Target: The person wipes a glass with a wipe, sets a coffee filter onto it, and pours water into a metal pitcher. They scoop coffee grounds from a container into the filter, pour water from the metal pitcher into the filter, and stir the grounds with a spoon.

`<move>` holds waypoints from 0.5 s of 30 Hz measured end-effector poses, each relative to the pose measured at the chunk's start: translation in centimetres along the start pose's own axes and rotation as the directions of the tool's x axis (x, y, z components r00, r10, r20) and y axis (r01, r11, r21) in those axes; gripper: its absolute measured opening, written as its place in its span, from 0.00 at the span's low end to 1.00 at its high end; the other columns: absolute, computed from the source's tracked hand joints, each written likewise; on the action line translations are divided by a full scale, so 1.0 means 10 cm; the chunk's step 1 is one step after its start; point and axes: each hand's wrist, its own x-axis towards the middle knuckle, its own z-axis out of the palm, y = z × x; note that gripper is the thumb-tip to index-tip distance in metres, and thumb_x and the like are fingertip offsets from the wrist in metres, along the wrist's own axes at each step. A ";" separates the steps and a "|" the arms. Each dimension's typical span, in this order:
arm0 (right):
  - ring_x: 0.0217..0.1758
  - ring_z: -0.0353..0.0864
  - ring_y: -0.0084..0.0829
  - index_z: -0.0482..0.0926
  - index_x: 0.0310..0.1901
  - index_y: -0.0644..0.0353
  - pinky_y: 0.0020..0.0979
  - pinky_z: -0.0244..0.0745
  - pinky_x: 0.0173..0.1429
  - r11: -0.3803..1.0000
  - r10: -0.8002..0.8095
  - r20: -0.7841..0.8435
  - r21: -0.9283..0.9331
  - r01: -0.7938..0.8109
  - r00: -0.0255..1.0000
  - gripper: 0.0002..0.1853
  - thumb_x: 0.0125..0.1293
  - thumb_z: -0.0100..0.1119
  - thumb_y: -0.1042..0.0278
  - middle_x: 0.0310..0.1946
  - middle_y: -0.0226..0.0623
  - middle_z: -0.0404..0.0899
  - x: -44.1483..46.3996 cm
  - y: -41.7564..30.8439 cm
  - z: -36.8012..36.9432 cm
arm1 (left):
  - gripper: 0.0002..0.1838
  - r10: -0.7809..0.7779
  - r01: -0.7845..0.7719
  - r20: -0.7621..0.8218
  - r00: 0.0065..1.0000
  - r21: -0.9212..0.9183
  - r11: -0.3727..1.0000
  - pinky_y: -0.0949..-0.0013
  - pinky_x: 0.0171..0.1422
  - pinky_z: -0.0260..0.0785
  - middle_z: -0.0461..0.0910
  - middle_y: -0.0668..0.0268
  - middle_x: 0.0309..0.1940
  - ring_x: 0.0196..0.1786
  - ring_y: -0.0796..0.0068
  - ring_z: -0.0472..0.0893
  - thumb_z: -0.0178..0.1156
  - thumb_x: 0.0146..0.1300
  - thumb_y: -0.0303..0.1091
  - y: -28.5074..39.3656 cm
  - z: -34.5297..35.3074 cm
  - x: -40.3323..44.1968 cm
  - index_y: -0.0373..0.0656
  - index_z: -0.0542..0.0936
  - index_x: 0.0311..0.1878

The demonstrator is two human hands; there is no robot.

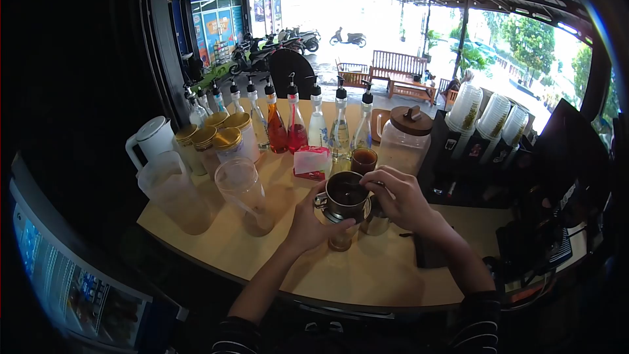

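Observation:
A metal coffee dripper with a dark inside is held above the counter, tilted slightly toward me. My left hand is closed around its left side and base, thumb along the bottom. My right hand pinches at the right rim; whatever its fingertips hold over the opening is too small to make out. Under the dripper stands a small clear glass; I cannot tell whether the two touch. Just behind is a glass of brown drink, with a red and white packet to its left.
Syrup bottles with pumps line the back of the counter. Left are gold-lidded jars, a white pitcher and clear plastic jugs. Right are a brown-lidded jar, stacked plastic cups and a dark monitor.

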 end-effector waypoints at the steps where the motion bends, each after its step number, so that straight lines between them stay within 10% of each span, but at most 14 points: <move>1: 0.35 0.81 0.40 0.76 0.40 0.67 0.33 0.74 0.40 0.999 -0.028 0.004 -0.035 0.028 1.000 0.06 0.61 0.54 0.83 0.32 0.44 0.78 0.03 -0.01 -0.06 | 0.47 -0.001 0.001 -0.001 1.000 0.000 1.000 0.63 0.62 0.68 0.77 0.54 0.52 0.57 0.64 0.78 0.79 0.39 0.41 0.00 0.00 0.01 0.35 0.66 0.63; 15: 0.35 0.76 0.45 0.74 0.41 0.67 0.38 0.73 0.40 0.995 -0.101 0.148 0.011 0.101 0.984 0.08 0.59 0.56 0.81 0.32 0.44 0.75 0.10 0.00 -0.10 | 0.47 -0.001 0.001 0.013 1.000 0.014 1.000 0.61 0.62 0.69 0.76 0.53 0.51 0.56 0.63 0.77 0.78 0.39 0.42 0.01 -0.02 0.03 0.36 0.67 0.63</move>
